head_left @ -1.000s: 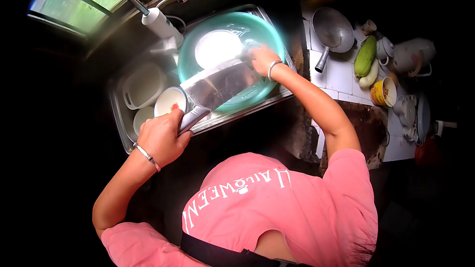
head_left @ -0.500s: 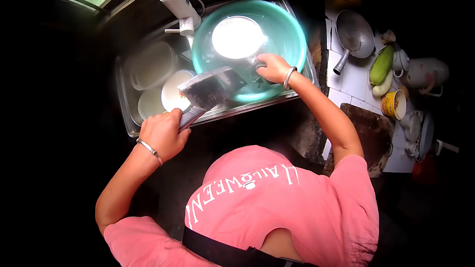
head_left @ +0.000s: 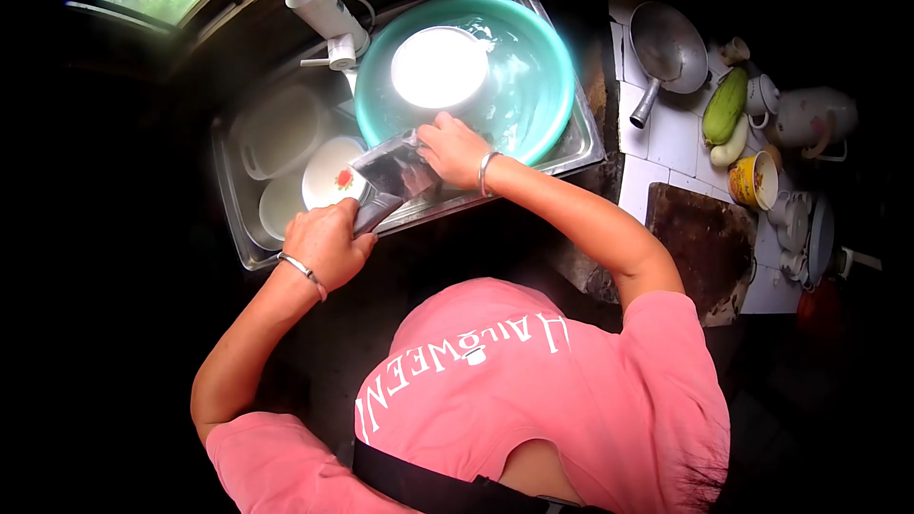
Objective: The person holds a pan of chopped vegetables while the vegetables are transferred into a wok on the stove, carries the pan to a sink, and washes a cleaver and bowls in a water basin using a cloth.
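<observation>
My left hand (head_left: 326, 240) is closed around the handle of a cleaver (head_left: 392, 171), whose wide grey blade points up and right over the sink's front rim. My right hand (head_left: 457, 150) is at the far end of the blade, fingers curled against it; whatever is under them is hidden. Just beyond, a turquoise basin (head_left: 560, 100) holds water, and a bright white round bowl or dish (head_left: 438, 67) sits in it. Left of the blade lies a white bowl (head_left: 324, 169) with a red flower mark.
The steel sink (head_left: 233, 219) also holds pale dishes (head_left: 276, 133). A white faucet (head_left: 324, 14) stands behind it. On the tiled counter to the right are a wok (head_left: 669, 48), a green gourd (head_left: 725, 107), a yellow tub (head_left: 754, 181) and a dark board (head_left: 700, 243).
My right hand has moved from over the basin, down and left onto the blade. My left hand and the cleaver have shifted slightly, and the whole view has moved a little.
</observation>
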Demonstrator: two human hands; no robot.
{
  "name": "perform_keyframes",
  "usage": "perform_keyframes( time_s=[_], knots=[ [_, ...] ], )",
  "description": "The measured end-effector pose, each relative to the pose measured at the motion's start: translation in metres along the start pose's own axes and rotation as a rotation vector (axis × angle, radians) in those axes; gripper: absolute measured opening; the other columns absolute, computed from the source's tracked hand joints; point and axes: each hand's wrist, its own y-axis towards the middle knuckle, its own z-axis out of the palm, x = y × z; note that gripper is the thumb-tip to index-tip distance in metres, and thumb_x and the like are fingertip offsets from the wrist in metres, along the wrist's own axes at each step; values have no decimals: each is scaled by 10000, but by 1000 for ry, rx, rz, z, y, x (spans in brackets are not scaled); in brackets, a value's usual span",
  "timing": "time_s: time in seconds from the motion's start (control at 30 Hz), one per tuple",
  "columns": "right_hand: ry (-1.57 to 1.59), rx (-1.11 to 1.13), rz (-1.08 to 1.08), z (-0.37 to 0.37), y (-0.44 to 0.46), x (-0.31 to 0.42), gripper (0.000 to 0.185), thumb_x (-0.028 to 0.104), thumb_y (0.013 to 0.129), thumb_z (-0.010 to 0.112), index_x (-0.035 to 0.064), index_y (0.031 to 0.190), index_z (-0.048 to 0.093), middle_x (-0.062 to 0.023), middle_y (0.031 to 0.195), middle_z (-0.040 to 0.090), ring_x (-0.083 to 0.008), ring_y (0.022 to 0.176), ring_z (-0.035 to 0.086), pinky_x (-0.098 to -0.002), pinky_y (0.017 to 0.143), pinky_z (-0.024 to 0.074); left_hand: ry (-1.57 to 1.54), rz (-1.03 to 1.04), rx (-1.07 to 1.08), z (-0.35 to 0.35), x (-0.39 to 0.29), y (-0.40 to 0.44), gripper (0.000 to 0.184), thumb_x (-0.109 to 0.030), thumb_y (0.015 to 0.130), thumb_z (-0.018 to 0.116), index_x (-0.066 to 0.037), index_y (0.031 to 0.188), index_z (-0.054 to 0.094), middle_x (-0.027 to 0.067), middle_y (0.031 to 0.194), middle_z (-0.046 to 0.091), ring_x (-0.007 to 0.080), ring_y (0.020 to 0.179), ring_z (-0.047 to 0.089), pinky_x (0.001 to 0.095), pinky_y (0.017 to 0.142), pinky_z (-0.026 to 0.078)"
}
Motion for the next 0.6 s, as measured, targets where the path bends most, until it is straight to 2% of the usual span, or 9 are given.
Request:
perform_keyframes(
  time_s=[0.1,0.17,0.23,0.27,0.37,0.4,0.43,0.5,0.6],
  knots=[
    [-116,189,95,-12,2,-26,216,205,830,484,70,997,503,-208,994,475,-366,952,478,-425,823,404,5,-14,45,-1,-1,-3,246,-257,702,605,-31,785,555,175,709,602,355,692,579,433,645,450],
    [-240,327,204,-20,2,-39,234,169,826,470,84,1041,511,-196,1049,473,-359,987,473,-420,835,413,-4,-10,55,1,0,-5,252,-262,706,603,-30,794,558,177,711,603,354,694,580,432,645,450],
    [-440,393,221,-14,3,-66,286,136,812,463,112,1093,512,-180,1096,471,-358,1015,469,-408,848,419,-12,-12,67,3,3,-6,257,-265,708,602,-29,803,560,178,713,604,353,693,581,431,646,451],
    [-491,461,276,-21,3,-62,317,101,778,476,89,1089,533,-176,1138,469,-353,1031,480,-394,862,419,-13,-14,74,3,3,-5,260,-266,709,601,-28,807,561,179,714,604,352,693,582,431,646,451],
    [-399,456,344,-12,16,-66,298,87,748,491,43,1033,568,-192,1131,490,-342,1026,503,-392,865,422,-8,-12,80,4,7,-2,269,-262,692,618,-29,816,564,183,698,597,357,684,576,436,637,444],
    [-342,390,321,-17,17,-58,264,63,729,485,11,962,598,-205,1089,522,-334,1004,522,-388,857,430,-6,-9,81,4,9,0,274,-259,682,627,-30,819,565,185,689,593,360,680,572,439,633,441],
    [-306,327,267,-14,18,-56,250,75,723,486,19,933,609,-212,1023,550,-342,969,533,-394,837,435,12,-9,81,2,9,1,271,-258,683,624,-30,815,562,183,689,594,357,681,573,438,633,441],
    [-179,240,202,-28,14,-18,243,92,713,496,20,916,610,-216,994,558,-348,940,538,-405,815,435,45,-7,86,0,10,4,265,-258,685,619,-30,807,557,179,688,595,353,681,574,436,633,442],
    [-15,146,35,-28,13,24,259,143,729,524,47,953,613,-214,919,563,-359,889,543,-416,799,429,69,42,73,1,9,9,262,-254,685,615,-30,802,547,173,688,595,349,673,576,435,628,445]
  ],
)
